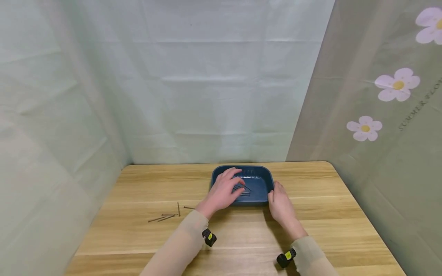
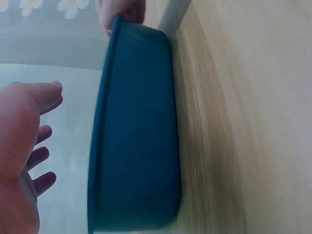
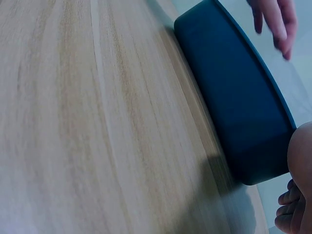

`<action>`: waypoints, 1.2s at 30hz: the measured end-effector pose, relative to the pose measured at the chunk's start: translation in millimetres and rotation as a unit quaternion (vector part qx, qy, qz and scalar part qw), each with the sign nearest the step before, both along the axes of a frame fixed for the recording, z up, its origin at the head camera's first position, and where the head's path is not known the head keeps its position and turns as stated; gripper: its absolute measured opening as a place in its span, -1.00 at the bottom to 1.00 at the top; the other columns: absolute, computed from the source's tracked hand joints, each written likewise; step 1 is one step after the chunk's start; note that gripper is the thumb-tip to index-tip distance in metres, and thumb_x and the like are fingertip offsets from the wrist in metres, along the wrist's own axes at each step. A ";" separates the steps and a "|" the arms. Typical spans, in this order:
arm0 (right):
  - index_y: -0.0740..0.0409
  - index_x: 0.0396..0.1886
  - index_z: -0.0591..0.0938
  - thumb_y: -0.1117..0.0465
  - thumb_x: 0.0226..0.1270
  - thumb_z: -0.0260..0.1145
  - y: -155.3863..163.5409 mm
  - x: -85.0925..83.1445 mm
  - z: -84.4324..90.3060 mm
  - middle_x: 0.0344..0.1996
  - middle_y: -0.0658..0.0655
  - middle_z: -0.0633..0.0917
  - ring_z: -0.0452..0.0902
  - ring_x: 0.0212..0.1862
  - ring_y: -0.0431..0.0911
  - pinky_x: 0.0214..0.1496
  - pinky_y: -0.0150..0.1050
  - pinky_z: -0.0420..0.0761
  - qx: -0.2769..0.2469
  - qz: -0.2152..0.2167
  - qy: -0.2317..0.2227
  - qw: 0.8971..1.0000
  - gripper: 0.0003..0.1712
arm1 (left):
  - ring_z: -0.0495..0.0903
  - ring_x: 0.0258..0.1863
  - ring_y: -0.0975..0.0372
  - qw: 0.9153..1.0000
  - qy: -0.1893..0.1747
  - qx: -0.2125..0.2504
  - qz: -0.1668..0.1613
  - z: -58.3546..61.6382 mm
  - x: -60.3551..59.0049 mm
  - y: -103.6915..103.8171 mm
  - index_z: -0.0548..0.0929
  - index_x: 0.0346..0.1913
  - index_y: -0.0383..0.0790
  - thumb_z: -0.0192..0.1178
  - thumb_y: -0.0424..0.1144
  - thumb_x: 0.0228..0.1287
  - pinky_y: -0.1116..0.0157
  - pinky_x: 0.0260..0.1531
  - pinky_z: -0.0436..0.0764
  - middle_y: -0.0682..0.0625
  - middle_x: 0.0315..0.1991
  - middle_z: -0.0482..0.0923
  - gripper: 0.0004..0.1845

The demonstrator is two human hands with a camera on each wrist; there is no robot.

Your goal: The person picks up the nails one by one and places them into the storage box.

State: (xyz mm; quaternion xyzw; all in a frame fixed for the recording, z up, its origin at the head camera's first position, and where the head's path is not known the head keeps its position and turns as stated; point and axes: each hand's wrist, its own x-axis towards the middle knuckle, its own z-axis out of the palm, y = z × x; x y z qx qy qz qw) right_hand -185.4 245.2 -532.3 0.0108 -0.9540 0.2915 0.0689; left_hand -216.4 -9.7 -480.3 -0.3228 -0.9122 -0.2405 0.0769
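Observation:
A dark blue rectangular dish [image 1: 257,199] sits on the wooden table with several nails [image 1: 246,193] inside. Over its left part hovers my left hand [image 1: 223,190], fingers spread and loosely bent with nothing between them, hiding some of the nails. In the left wrist view the left hand [image 2: 17,141] is above the level of the dish's rim. My right hand [image 1: 282,205] holds the dish's right side, thumb at the rim and fingers along the outer wall. More loose nails [image 1: 168,217] lie on the table left of the dish.
The wooden table [image 1: 345,226] has pale fabric [image 1: 214,96] hanging behind it and along both sides. Flowers are printed on the right-hand cloth. Each wrist wears a small black camera [image 1: 286,258].

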 end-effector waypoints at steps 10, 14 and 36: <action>0.62 0.56 0.21 0.21 0.71 -0.09 -0.8 2.7 1.7 0.52 0.58 0.32 0.23 0.58 0.37 0.62 0.22 0.22 -0.001 -0.001 0.003 1.000 -0.34 | 0.16 0.64 -0.10 0.998 0.005 0.068 0.009 7.6 36.8 -45.0 0.75 0.06 -0.02 0.35 -0.11 0.54 -0.30 0.52 0.21 -0.14 0.58 0.36 -0.83; 0.61 0.57 0.20 0.18 0.72 -0.12 -1.7 1.7 1.5 0.54 0.57 0.30 0.21 0.59 0.37 0.64 0.20 0.20 -0.002 0.001 -0.005 1.000 -0.33 | 0.26 0.58 -0.18 0.996 0.032 0.084 0.022 4.2 54.8 -69.7 0.76 0.02 -0.04 0.44 -0.18 0.45 -0.35 0.48 0.26 -0.18 0.53 0.41 -0.83; 0.63 0.57 0.19 0.18 0.73 -0.13 -1.3 0.7 -0.3 0.54 0.58 0.29 0.20 0.59 0.38 0.64 0.21 0.19 0.006 -0.007 -0.006 1.000 -0.32 | 0.42 0.30 -0.46 0.982 0.099 0.062 0.145 -50.9 108.6 -238.0 0.76 -0.15 -0.16 0.60 -0.46 0.08 -0.49 0.20 0.38 -0.40 0.29 0.55 -0.70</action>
